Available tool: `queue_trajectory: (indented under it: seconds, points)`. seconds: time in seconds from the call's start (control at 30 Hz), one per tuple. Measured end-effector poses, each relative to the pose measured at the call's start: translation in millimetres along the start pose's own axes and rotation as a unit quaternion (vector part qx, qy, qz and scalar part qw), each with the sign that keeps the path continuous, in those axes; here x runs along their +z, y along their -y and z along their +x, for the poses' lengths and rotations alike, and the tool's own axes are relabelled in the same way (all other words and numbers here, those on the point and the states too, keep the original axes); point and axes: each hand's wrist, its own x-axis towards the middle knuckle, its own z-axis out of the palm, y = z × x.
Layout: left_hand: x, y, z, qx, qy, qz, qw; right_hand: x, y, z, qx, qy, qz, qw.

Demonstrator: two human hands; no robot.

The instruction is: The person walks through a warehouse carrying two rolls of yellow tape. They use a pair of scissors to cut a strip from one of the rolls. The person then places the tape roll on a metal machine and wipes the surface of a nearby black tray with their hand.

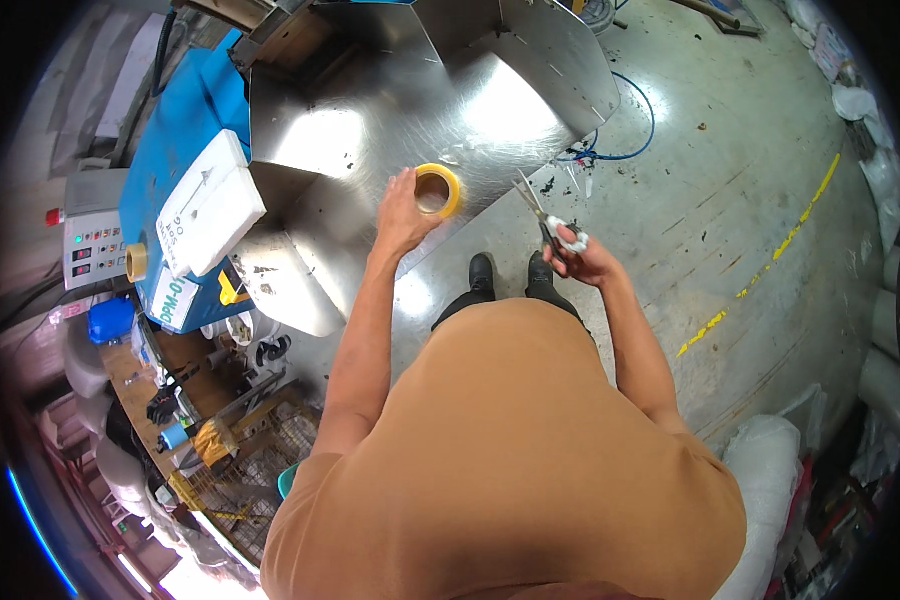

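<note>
My left hand (406,216) is closed on the side of a roll of yellowish packing tape (453,190). The roll is over the scratched metal tray (380,130) of a machine; whether it rests on the metal I cannot tell. In my right hand (592,262) is a pair of scissors (536,205), its handles in my fingers and its blades parted, pointing away from me. White wrapping covers part of the handles. The scissors are over the floor, just right of the tray's edge.
A white foam block (210,205) lies on the blue machine housing (185,110) at left, near a control box (94,240) and another tape roll (136,262). A cluttered workbench (135,385) stands lower left. A blue hose (654,125) and a yellow line (760,280) cross the floor.
</note>
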Motion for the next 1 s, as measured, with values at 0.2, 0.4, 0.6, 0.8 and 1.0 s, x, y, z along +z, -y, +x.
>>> queue_trajectory:
  seconds: [0.2,0.4,0.6,0.8,1.0]
  points:
    - [-1.3,-56.8,19.1,-0.013,0.054,0.095,0.994,-6.6,1.7,-51.4,0.015,-0.027,-0.037,0.999]
    - [37.0,-41.5,29.1,-0.006,0.021,0.154,0.988,-11.1,-3.9,-59.5,-0.013,-0.031,-0.011,0.999]
    - [45.7,-26.1,24.6,0.039,-0.035,0.129,0.990,-18.1,-17.7,-58.7,-0.015,-0.049,0.022,0.998]
    - [50.2,-22.2,27.3,0.060,-0.076,0.129,0.987,-26.4,-18.4,-59.7,-0.018,-0.047,0.047,0.998]
    - [67.8,3.5,43.2,0.045,-0.104,0.143,0.983,-31.3,-17.3,-56.0,-0.040,-0.053,0.036,0.997]
